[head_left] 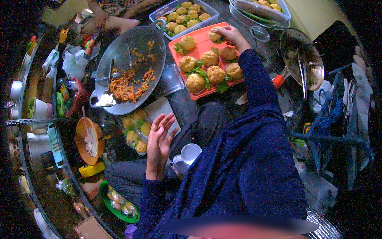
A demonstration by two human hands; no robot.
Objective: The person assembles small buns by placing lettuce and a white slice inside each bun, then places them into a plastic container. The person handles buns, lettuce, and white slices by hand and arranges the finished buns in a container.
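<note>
On the orange tray [199,95] stand several golden puffs with green lettuce, among them a front puff [195,83]. My right hand [234,36] reaches over the tray's far right corner, its fingers closed on a puff [215,34] with lettuce under it. My left hand [160,137] is raised above my lap, fingers apart and holding nothing. Below it to the right are white paper cups [191,153]. Just behind it lies a clear pack of puffs [139,123].
A large oval pan [104,67] with reddish filling and spoons stands left of the tray. Behind are a clear box of puffs [181,28] and another clear box [254,18]. An orange-handled knife [278,82] and a wok [283,44] lie right. A bowl [80,139] stands left.
</note>
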